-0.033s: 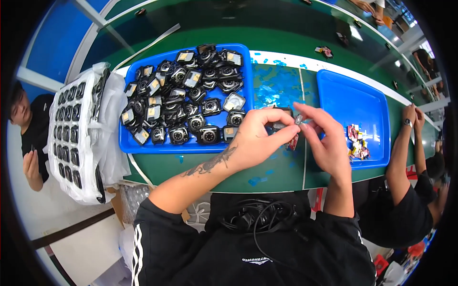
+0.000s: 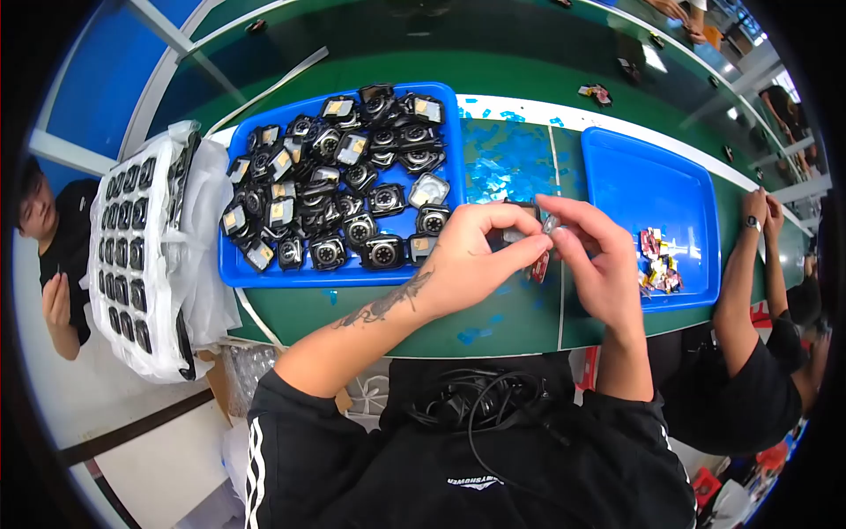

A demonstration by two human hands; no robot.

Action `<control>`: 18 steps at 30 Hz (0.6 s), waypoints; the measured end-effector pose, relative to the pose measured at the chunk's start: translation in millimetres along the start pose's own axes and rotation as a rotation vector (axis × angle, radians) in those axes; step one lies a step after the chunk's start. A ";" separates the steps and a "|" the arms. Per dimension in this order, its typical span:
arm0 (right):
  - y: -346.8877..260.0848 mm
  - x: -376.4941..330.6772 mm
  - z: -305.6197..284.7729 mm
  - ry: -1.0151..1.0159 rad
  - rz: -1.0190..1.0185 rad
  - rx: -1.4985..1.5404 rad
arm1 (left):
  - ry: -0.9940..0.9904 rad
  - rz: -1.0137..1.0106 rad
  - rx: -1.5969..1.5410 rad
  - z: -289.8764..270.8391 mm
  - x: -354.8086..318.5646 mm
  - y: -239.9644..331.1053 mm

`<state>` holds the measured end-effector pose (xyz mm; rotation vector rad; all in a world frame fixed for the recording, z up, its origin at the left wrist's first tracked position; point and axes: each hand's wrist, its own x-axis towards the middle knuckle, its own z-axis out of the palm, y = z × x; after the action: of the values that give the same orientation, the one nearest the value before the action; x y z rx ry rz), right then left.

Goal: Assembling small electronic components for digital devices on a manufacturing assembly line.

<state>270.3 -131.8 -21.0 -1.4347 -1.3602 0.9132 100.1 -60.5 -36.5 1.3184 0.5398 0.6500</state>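
I hold one small dark watch body (image 2: 511, 231) between my two hands, just above the green table (image 2: 493, 75). My left hand (image 2: 471, 256) is closed around it, fingers curled tight. My right hand (image 2: 599, 264) pinches at its right end with thumb and finger, and a tiny red bit hangs under it.

There are two blue trays. The big blue tray (image 2: 441, 97) sits just left of my hands, touching my left knuckles' side. It is packed with black watch bodies (image 2: 339, 198), too many for me to count, more than thirty. The other blue tray (image 2: 652, 176) is on my right. It is mostly bare, with one little heap of small coloured scraps (image 2: 656, 260) near its front edge.

Between the trays lie lots of blue film bits (image 2: 502, 159). That strip is my only open room.

Far left is one white wrapped stack (image 2: 141, 256) of more dark pieces. One person (image 2: 57, 256) sits left, and another person's arm (image 2: 736, 291) rests right.
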 end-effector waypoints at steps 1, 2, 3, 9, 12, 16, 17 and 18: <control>3.3 -0.4 1.7 0.008 0.002 -0.002 | -0.044 -0.100 -0.180 -0.4 -2.2 3.0; 6.8 0.2 2.7 0.012 -0.068 0.089 | -0.060 -0.069 -0.167 -3.2 -1.5 -0.9; 8.8 0.0 2.8 0.016 -0.139 0.180 | -0.067 -0.070 -0.167 -1.6 -0.8 -0.4; 11.6 -1.7 -2.6 -0.035 -0.225 0.365 | -0.192 -0.149 -0.300 -2.8 0.4 3.7; 10.6 -5.3 -1.2 -0.079 -0.072 0.608 | -0.172 -0.090 -0.283 -1.3 -1.4 0.6; 19.4 -4.8 -2.7 -0.114 -0.161 0.517 | -0.221 -0.108 -0.280 -0.9 -0.8 -0.9; 19.9 -5.0 -1.7 -0.054 -0.179 0.517 | -0.193 -0.069 -0.248 0.2 -0.2 -4.2; 19.9 -5.4 -1.1 0.007 -0.197 0.516 | -0.164 -0.030 -0.216 1.3 0.2 -6.1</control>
<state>276.7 -136.4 -40.0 -0.8944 -1.1274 1.0332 101.9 -62.0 -42.2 1.1459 0.3454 0.5539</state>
